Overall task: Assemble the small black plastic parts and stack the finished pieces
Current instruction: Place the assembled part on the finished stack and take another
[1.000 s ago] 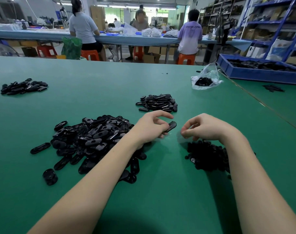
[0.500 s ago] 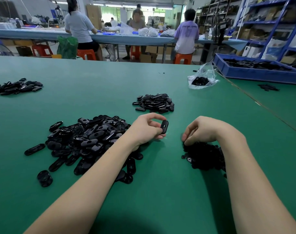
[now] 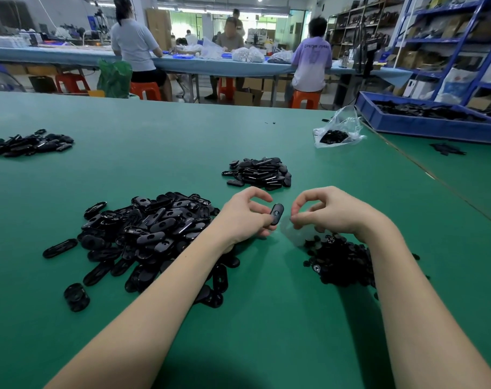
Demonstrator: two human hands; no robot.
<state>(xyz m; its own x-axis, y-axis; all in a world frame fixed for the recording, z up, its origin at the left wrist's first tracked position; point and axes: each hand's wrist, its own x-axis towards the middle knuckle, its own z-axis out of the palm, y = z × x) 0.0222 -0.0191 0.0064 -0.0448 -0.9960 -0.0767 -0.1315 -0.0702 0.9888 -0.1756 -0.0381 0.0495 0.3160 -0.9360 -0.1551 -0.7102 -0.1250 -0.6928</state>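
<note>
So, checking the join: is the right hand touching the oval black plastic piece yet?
Apart: head view shows green table between the right hand and the oval black plastic piece.

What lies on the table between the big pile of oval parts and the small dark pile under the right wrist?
Head view: bare green table, crossed by the left forearm.

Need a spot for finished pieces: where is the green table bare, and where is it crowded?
Bare: the table between the far-left pile and the middle pile; also the near edge between the forearms. Crowded: the big pile of oval shells by the left hand, and the small-parts heap under the right hand.
</note>
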